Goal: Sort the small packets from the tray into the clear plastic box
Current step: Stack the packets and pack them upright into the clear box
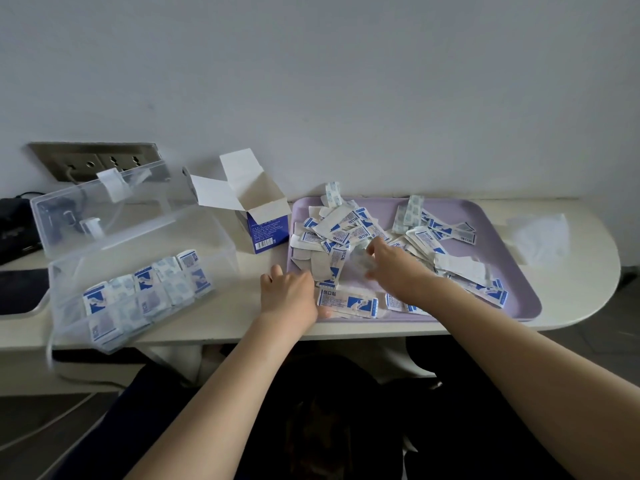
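**Selecting a packet from the heap.** The lavender tray [502, 251] lies on the right half of the surface [242, 317]. It carries a loose heap of packets [346, 233], blue-and-white ones mixed with paler patterned ones. The clear plastic box [221, 244] stands well to the left with its lid [104, 206] thrown back. Inside it, sorted packets [145, 292] stand on edge in rows. An open carton [266, 223] stands between box and tray.

The left hand [289, 292] lies at the tray's near left corner, fingers curled downward. Whether they grip the rim, a packet or nothing cannot be told. The right hand [394, 268] reaches into the middle of the heap. Its fingertips are bent and blurred, so a pinch on a packet is likely but not certain.

The step in hand appears to be drawing one packet free. The packets look thin, light and overlapping, so a straight lift probably drags neighbours along. It is better to slide the chosen packet sideways off the heap, then pinch it by a short edge. The left hand serves best by steadying the tray. The packet's kind should be read before it is carried, so that it goes on edge into the matching row. A few packets overhang the far rim, and a brisk pull may tip them off.
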### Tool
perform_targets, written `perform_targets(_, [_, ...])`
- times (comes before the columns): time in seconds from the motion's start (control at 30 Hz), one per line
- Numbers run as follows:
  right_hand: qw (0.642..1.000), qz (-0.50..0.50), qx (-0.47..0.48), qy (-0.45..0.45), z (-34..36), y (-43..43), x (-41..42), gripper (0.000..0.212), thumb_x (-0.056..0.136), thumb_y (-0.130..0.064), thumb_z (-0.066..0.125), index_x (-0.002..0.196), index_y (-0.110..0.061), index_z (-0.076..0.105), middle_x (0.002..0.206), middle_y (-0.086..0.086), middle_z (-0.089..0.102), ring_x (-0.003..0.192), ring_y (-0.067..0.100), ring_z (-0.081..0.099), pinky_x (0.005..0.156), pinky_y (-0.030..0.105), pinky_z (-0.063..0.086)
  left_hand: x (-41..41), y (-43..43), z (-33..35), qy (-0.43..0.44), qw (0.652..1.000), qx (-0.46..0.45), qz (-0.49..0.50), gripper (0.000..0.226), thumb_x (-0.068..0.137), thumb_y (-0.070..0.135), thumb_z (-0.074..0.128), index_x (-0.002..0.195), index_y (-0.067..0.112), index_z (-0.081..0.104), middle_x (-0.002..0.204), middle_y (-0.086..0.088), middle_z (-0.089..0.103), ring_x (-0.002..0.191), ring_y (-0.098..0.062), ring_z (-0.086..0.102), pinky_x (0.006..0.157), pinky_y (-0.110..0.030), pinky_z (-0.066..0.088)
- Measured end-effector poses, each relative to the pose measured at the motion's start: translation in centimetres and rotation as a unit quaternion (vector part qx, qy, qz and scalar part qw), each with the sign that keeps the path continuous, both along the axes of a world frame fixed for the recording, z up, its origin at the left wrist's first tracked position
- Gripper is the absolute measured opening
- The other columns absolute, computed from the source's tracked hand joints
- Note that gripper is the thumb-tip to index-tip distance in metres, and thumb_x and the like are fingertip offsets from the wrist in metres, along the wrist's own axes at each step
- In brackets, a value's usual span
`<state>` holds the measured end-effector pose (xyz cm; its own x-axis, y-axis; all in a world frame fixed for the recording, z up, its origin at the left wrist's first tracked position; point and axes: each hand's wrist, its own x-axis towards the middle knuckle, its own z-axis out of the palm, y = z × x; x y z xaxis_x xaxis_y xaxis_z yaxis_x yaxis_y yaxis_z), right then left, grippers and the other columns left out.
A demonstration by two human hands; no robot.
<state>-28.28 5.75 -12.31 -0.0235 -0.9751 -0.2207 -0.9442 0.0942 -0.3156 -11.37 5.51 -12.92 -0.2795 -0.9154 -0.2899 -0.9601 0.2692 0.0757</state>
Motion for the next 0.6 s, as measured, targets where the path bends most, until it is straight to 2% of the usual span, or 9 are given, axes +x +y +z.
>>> perform_targets(0.07, [0.999, 0.003, -0.031, 0.034, 0.1, -0.3, -0.4, 0.025, 0.094, -0.003, 0.042, 0.119, -0.002, 0.044, 0.094, 0.012, 0.052, 0.077, 0.023, 0.052, 0.064, 0.032, 0.044, 0.0, 0.0, 0.0, 0.001, 1.0, 0.005, 0.001, 0.059, 0.083, 0.058, 0.058, 0.124, 0.017, 0.045, 0.129, -0.007, 0.053, 0.122, -0.027, 0.035, 0.096, -0.035, 0.03])
perform_targets(0.13, [0.999, 0.009, -0.046, 0.001, 0.4, -0.2, -0.5, 0.021, 0.095, -0.003, 0.04, 0.115, -0.002, 0.047, 0.093, 0.012, 0.057, 0.078, 0.024, 0.055, 0.066, 0.033, 0.046, 0.0, -0.1, -0.1, 0.002, 1.0, 0.009, -0.001, 0.057, 0.084, 0.057, 0.058, 0.123, 0.017, 0.046, 0.128, -0.007, 0.053, 0.121, -0.027, 0.035, 0.095, -0.034, 0.03])
perform_targets(0.23, [0.996, 0.06, -0.021, -0.055, 0.8, 0.9, 0.4, 0.02, 0.098, -0.007, 0.04, 0.113, -0.007, 0.053, 0.092, 0.005, 0.058, 0.072, 0.016, 0.052, 0.059, 0.024, 0.039, 0.1, -0.1, 0.0, 0.005, 1.0, 0.009, -0.002, 0.056, 0.084, 0.056, 0.059, 0.121, 0.015, 0.048, 0.127, -0.007, 0.054, 0.121, -0.027, 0.035, 0.094, -0.034, 0.03])
perform_targets(0.33, [0.989, 0.113, 0.045, -0.082, 0.5, 1.7, 1.5, 0.022, 0.096, -0.02, 0.05, 0.115, -0.013, 0.059, 0.096, 0.0, 0.058, 0.083, 0.013, 0.05, 0.073, 0.021, 0.036, 0.1, -0.2, -0.1, 0.013, 1.0, 0.007, 0.0, 0.053, 0.085, 0.052, 0.061, 0.119, 0.014, 0.049, 0.124, -0.007, 0.054, 0.119, -0.027, 0.036, 0.092, -0.034, 0.031])
perform_targets(0.4, [0.987, 0.119, 0.066, -0.087, 0.1, 1.8, 1.9, 0.026, 0.091, -0.02, 0.057, 0.116, -0.013, 0.057, 0.101, 0.001, 0.058, 0.087, 0.013, 0.05, 0.076, 0.021, 0.036, 0.1, -0.3, -0.3, 0.022, 1.0, 0.008, 0.003, 0.046, 0.087, 0.047, 0.061, 0.118, 0.014, 0.05, 0.122, -0.008, 0.055, 0.118, -0.027, 0.036, 0.091, -0.034, 0.031])
perform_targets(0.5, [0.99, 0.11, 0.05, -0.066, -0.3, 1.6, 2.2, 0.032, 0.086, -0.022, 0.064, 0.115, -0.013, 0.055, 0.109, 0.004, 0.056, 0.091, 0.014, 0.049, 0.077, 0.023, 0.038, 0.3, -0.5, -0.4, 0.032, 0.999, 0.022, 0.012, 0.045, 0.087, 0.042, 0.061, 0.122, 0.014, 0.053, 0.122, -0.009, 0.055, 0.12, -0.028, 0.035, 0.094, -0.033, 0.031])
perform_targets(0.6, [0.991, 0.132, 0.037, -0.004, -0.6, 1.6, 2.5, 0.039, 0.086, -0.026, 0.063, 0.12, -0.013, 0.051, 0.122, 0.008, 0.047, 0.111, 0.022, 0.047, 0.091, 0.029, 0.037, 0.5, -0.6, -0.4, 0.035, 0.999, 0.034, 0.017, 0.042, 0.089, 0.039, 0.06, 0.123, 0.016, 0.054, 0.121, -0.01, 0.055, 0.12, -0.028, 0.034, 0.095, -0.035, 0.031])
